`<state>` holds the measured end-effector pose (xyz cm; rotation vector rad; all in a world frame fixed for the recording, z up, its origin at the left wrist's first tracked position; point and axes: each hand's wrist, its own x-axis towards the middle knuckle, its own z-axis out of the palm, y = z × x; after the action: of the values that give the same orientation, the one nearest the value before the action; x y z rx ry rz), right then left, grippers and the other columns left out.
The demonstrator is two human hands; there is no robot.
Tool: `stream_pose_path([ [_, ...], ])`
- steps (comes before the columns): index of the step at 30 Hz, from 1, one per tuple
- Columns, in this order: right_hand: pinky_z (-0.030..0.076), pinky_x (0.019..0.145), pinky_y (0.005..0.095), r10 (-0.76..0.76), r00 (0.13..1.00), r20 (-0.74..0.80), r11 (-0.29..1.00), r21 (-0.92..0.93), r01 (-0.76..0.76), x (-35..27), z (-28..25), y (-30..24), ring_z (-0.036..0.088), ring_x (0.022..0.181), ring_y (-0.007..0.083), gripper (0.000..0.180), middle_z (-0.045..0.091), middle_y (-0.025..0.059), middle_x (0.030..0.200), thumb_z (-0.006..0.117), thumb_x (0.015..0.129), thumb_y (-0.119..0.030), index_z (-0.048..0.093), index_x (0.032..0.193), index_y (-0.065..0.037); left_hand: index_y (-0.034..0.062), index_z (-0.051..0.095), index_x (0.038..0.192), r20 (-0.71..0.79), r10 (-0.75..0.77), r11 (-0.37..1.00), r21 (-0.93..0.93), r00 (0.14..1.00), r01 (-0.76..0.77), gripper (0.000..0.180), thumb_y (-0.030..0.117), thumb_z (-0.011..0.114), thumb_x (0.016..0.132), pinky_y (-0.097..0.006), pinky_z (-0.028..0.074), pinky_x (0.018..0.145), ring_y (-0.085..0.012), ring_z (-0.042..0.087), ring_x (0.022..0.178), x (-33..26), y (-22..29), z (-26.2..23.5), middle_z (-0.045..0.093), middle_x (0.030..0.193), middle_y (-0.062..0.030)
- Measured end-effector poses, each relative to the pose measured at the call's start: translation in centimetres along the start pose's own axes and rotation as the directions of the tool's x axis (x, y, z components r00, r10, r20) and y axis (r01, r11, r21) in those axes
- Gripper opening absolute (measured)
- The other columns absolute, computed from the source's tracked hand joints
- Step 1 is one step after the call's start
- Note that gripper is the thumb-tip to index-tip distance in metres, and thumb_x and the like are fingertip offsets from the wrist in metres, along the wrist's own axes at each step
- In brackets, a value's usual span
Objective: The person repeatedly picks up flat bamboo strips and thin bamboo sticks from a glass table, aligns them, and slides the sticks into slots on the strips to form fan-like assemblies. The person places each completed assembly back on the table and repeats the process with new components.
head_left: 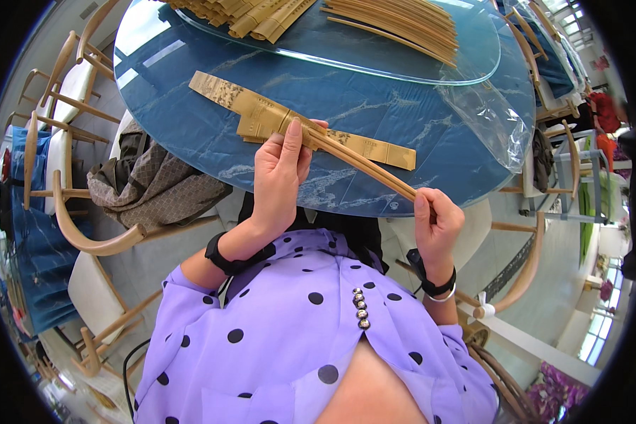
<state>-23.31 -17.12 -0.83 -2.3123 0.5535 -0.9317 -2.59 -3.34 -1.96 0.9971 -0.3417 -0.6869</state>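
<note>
My left hand (281, 169) grips a long tan paper sleeve (261, 113) near its open end, holding it over the blue marbled round table (191, 134). A pair of wooden chopsticks (364, 168) runs from the sleeve's mouth down to my right hand (437, 220), which pinches their lower ends by the table's near edge. A second tan sleeve (381, 150) lies flat under them on the table.
A glass turntable (431, 67) on the table bears a heap of tan sleeves (251, 14) and a pile of bare chopsticks (403, 21). A clear plastic bag (495, 116) lies at the right. Wooden chairs (63, 212) stand left, one with a brown garment (152, 184); more chairs stand right.
</note>
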Motion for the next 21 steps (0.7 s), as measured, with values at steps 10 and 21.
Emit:
stream_pose_path([
  [10, 0.037, 0.047, 0.0249, -0.008, 1.0, 0.029, 1.0, 0.015, 0.008, -2.0, 0.2, -0.7, 0.048, 0.05, 0.0113, 0.013, 0.057, 0.0053, 0.064, 0.067, 0.097, -0.011, 0.068, 0.094, 0.002, -0.0002, 0.07, 0.112, 0.049, 0.082, 0.991, 0.101, 0.995, -0.086, 0.04, 0.032, 0.047, 0.111, -0.021, 0.018, 0.048, -0.0001, 0.023, 0.051, 0.3, 1.0, 0.7, 0.036, 0.063, 0.0094],
  [21, 0.032, 0.047, 0.0236, 0.046, 0.999, -0.021, 0.997, 0.063, -0.044, -0.7, 1.0, -0.6, 0.043, 0.05, 0.0072, 0.015, 0.054, 0.0019, 0.062, 0.067, 0.097, -0.01, 0.068, 0.09, 0.003, 0.0018, 0.071, 0.111, 0.028, 0.035, 0.997, 0.067, 0.999, -0.037, 0.039, 0.033, 0.048, 0.11, -0.02, 0.019, 0.048, 0.0003, 0.024, 0.053, -0.2, 0.1, 0.7, 0.036, 0.061, 0.0099],
])
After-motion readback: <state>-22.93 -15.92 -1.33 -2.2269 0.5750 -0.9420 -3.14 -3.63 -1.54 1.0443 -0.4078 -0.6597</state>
